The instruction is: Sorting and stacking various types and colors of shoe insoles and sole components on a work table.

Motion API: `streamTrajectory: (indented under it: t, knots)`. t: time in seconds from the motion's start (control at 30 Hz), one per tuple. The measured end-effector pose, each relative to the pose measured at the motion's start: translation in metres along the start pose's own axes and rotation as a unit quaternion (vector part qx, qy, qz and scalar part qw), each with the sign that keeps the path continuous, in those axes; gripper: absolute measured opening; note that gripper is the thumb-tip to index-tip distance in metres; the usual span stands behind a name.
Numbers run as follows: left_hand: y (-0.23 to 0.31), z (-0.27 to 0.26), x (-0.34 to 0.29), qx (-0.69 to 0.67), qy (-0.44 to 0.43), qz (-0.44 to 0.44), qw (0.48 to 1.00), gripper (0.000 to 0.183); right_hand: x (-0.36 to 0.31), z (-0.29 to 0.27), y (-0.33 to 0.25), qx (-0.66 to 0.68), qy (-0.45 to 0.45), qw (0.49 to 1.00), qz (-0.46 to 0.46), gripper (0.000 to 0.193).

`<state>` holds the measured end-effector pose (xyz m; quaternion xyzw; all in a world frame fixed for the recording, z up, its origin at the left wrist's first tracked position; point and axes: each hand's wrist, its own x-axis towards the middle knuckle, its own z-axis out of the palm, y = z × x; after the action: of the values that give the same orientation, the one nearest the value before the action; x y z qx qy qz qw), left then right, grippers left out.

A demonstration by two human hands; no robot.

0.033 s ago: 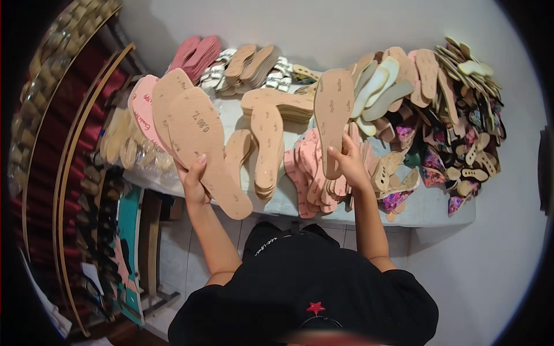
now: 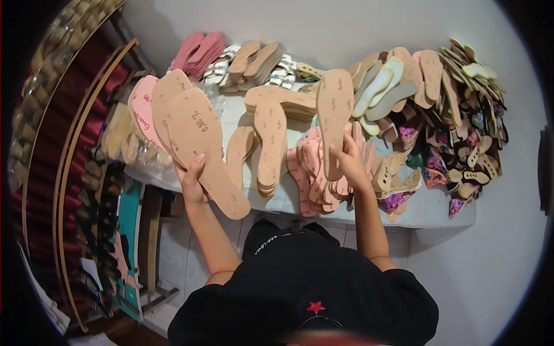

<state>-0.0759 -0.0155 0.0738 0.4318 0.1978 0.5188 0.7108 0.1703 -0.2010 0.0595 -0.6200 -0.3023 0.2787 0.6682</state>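
My left hand (image 2: pixel 193 179) is closed around a fanned bunch of tan shoe insoles (image 2: pixel 202 138), its thumb pressing on the front one, which bears handwriting. A pink insole (image 2: pixel 140 101) shows behind them in the same grip. In my right hand (image 2: pixel 351 166) a single tan insole (image 2: pixel 335 106) is pinched upright near its narrow end. Between the hands, stacks of tan insoles (image 2: pixel 270 135) lie on the table, one across another. Below the right-hand insole is a pile of pink insoles (image 2: pixel 311 167), partly hidden by it and the hand.
The pale-covered table (image 2: pixel 430 210) stands against a wall. Dark pink insoles (image 2: pixel 199 53) and white-patterned straps (image 2: pixel 218 72) lie at the back. Pale insoles (image 2: pixel 384 86) and a heap of floral sandal parts (image 2: pixel 438 164) fill the right. Racks with a red curtain (image 2: pixel 57 150) stand at left.
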Motion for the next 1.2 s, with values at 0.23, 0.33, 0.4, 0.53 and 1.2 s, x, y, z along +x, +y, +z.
streamTrajectory:
  t: [0.23, 0.33, 0.4, 0.53, 1.2]
  knots:
    - [0.014, -0.069, 0.016, 0.091, 0.052, 0.041, 0.994, 0.054, -0.023, 0.089, -0.038, -0.006, -0.049, 0.998, 0.051, 0.054]
    - [0.029, -0.086, 0.032, 0.107, 0.000, -0.011, 0.994, 0.056, -0.032, 0.134, -0.014, -0.090, -0.038, 0.994, -0.039, 0.066]
    - [0.039, -0.097, 0.042, 0.109, -0.013, -0.012, 0.994, 0.056, -0.036, 0.176, -0.006, -0.153, -0.017, 0.986, -0.069, 0.073]
    - [0.063, -0.122, 0.055, 0.097, -0.062, -0.068, 0.991, 0.064, -0.042, 0.244, 0.033, -0.255, 0.043, 0.964, -0.065, 0.080]
    - [0.042, -0.159, 0.075, -0.003, -0.177, -0.201, 0.963, 0.057, -0.013, 0.300, 0.152, -0.515, 0.182, 0.837, 0.026, 0.059]
